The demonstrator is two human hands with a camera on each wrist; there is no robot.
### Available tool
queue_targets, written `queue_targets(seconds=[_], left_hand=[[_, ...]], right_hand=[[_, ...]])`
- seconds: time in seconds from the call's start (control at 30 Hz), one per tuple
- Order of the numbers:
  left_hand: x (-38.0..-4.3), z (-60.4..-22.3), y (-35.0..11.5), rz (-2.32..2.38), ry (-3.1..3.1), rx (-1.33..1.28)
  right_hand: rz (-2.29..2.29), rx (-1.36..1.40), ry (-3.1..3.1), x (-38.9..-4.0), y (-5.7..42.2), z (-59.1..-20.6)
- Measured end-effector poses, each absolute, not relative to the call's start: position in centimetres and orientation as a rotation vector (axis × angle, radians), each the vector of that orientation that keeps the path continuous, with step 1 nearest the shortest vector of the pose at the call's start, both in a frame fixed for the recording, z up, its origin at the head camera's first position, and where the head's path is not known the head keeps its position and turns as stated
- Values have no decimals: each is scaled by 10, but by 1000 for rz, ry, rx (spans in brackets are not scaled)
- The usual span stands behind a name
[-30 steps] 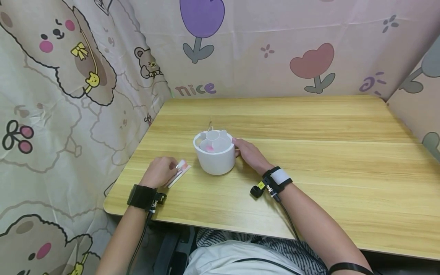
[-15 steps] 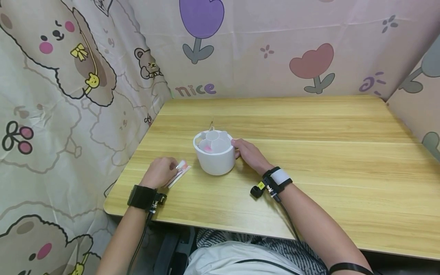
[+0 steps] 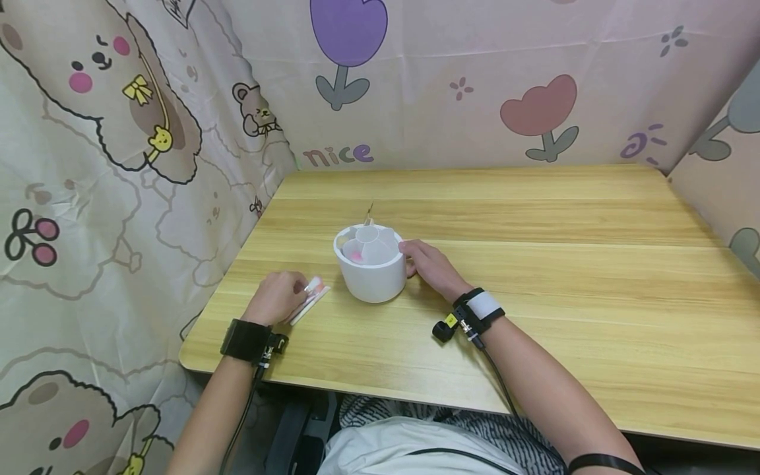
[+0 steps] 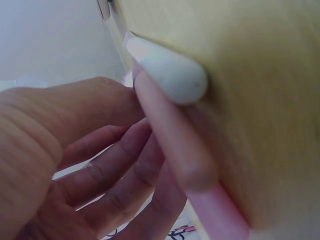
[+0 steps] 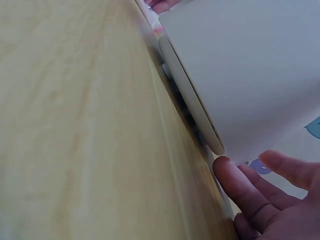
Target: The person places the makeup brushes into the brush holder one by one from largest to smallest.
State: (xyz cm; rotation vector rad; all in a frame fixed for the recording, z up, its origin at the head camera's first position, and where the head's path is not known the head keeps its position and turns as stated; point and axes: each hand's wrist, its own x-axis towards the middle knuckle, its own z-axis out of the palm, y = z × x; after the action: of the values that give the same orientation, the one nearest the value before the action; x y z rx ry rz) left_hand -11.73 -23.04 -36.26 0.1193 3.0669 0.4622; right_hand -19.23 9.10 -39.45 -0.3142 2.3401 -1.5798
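Low over the table's left side, my left hand [image 3: 276, 297] pinches a small bundle of slim sticks [image 3: 312, 297] between thumb and fingertips. Close up in the left wrist view, the bundle has a white round-ended stick [image 4: 172, 77], a brownish-pink one [image 4: 175, 135] and a bright pink one [image 4: 220, 212]; their far ends are hidden by the hand. A white round organizer [image 3: 373, 284] with inner dividers stands upright on the table. My right hand [image 3: 433, 264] touches its right side, and in the right wrist view a straight finger [image 5: 240, 187] meets its base edge.
Inside the organizer shows a pink spot [image 3: 357, 256], and a thin pointed thing [image 3: 369, 214] sticks up at its back. The wooden table [image 3: 534, 297] reaches back to a printed curtain [image 3: 445, 132]; another curtain [image 3: 119, 218] hangs at the left.
The organizer's inside has turned: the thin pointed thing at the back has shifted right and the pink spot at the front left. Both hands stay nearly in place.
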Motion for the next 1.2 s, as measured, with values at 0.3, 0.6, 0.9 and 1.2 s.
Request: queue_targets(seconds=[0.3,0.6,0.9,1.2], left_hand=[[-116,-364,-230,462,3077,135],[-116,-363,-230,466,3070,124],[-117,-362,-229,466,3069,121],[-118,-365,-230,478,3069,117]], right_hand=[[-1550,-298,2341,-191,91,-395],[-1552,-293,2355,-191,91,-394],[-1541,-275,2366,-191,90,-393],[-1511,-264,2372,-191,90,-393]])
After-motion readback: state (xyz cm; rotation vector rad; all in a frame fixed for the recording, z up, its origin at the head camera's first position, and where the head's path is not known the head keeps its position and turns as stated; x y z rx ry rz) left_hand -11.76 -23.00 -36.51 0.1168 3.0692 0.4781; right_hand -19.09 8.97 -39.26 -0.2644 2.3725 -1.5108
